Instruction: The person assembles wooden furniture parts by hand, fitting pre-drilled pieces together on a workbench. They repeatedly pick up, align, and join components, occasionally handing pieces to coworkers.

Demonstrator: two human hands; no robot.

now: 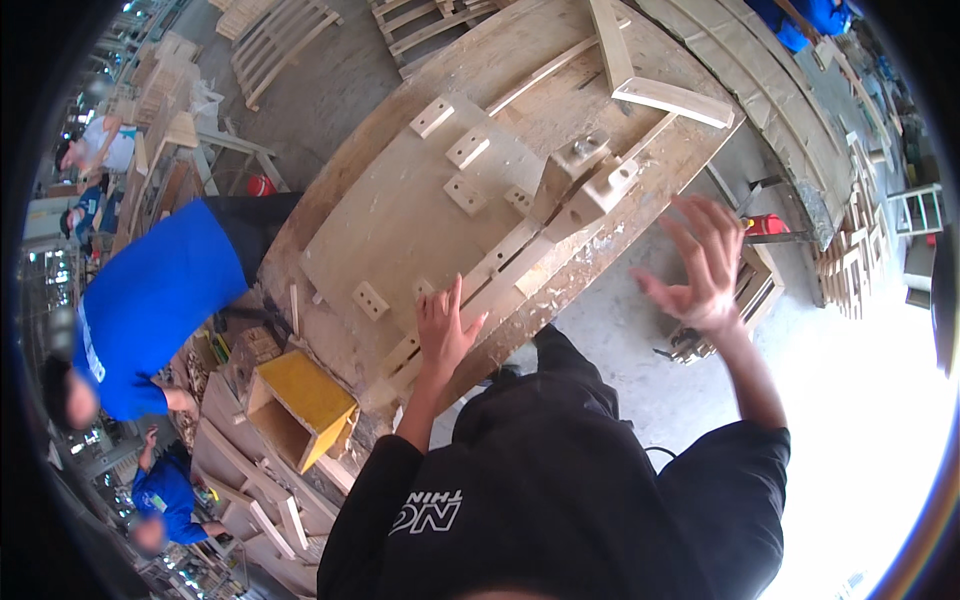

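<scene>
My left hand point(447, 325) is over the near edge of the workbench, fingers stretched out, beside a long slotted wooden rail point(490, 268). Nothing shows in its grasp. Off the bench's right edge, my right hand point(703, 265) is raised in the air with its fingers spread and holds nothing. A flat wooden board point(385, 225) lies on the bench, carrying several small drilled wooden blocks point(468, 150). At the rail's far end stands a thicker wooden block assembly point(590, 195) with a metal fitting point(587, 146) on top.
Loose wooden strips point(672, 102) lie at the bench's far end. A yellow-sided wooden box point(305, 400) stands at the left near corner. A co-worker in a blue shirt point(165, 300) bends close to the bench's left side. Pallets point(280, 45) rest on the floor beyond.
</scene>
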